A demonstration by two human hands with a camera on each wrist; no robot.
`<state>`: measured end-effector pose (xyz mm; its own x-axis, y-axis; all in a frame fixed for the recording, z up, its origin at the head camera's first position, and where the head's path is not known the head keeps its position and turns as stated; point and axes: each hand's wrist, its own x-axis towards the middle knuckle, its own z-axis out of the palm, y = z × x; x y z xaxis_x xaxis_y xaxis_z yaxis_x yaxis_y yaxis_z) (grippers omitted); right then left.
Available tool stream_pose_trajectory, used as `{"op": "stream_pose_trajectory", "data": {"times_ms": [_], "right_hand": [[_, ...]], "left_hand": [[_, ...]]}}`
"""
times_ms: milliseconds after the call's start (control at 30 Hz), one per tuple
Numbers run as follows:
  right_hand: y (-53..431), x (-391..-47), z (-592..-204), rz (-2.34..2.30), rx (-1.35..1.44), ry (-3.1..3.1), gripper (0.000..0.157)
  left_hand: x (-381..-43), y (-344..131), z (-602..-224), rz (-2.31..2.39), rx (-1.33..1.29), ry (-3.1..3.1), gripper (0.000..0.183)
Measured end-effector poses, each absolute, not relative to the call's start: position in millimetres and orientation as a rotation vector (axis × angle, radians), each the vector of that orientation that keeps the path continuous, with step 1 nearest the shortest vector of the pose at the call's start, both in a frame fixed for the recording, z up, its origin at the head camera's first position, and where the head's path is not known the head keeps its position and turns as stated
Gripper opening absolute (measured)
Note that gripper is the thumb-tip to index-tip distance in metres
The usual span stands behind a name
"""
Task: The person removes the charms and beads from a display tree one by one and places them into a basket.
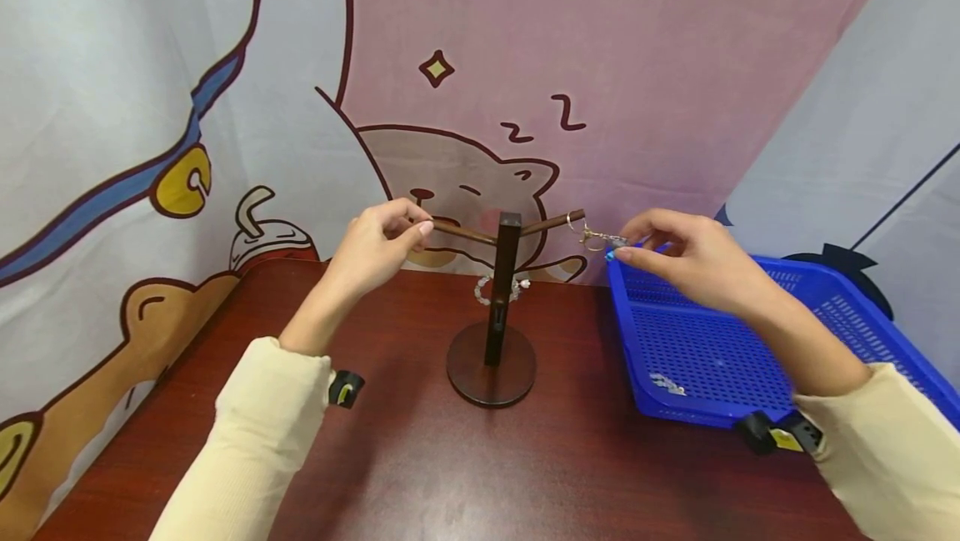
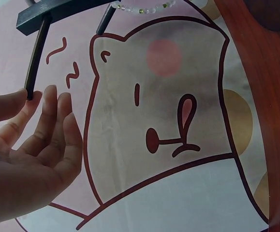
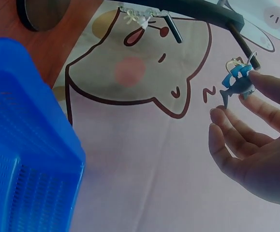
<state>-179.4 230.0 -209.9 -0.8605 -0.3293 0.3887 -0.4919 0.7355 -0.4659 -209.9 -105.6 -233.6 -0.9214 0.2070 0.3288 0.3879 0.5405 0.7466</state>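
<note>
A dark wooden stand (image 1: 508, 242) with a round base and side pegs stands on the table. My left hand (image 1: 378, 245) pinches the tip of its left peg (image 2: 37, 60) between thumb and index finger, the other fingers loosely bent. On the right, a keychain (image 1: 592, 235) has its gold ring looped over the right peg (image 1: 551, 224). My right hand (image 1: 690, 262) holds the keychain's blue animal-shaped charm (image 3: 241, 86) with thumb and index finger, close to that peg's tip. Lower on the stand hangs a bracelet of clear beads (image 1: 483, 291).
A blue plastic basket (image 1: 690, 418) sits on the table at the right, under my right forearm. Inside lies a small silvery-clear item (image 1: 667, 384). The reddish-brown table (image 1: 390, 458) ends at a cartoon-printed curtain (image 1: 645, 66) behind the stand.
</note>
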Motion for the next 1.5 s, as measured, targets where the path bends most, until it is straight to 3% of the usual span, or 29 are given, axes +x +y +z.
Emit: {"op": "stream_pose_trajectory", "data": {"times_ms": [700, 1500], "right_hand": [[274, -167, -225, 0.712, 0.643, -2.727, 0.005], [318, -139, -286, 0.675, 0.563, -2.943, 0.003]], "left_hand": [[-210, -105, -235, -1.331, -0.489, -2.587, 0.014], [-210, -106, -235, -1.359, -0.483, -2.596, 0.016]]}}
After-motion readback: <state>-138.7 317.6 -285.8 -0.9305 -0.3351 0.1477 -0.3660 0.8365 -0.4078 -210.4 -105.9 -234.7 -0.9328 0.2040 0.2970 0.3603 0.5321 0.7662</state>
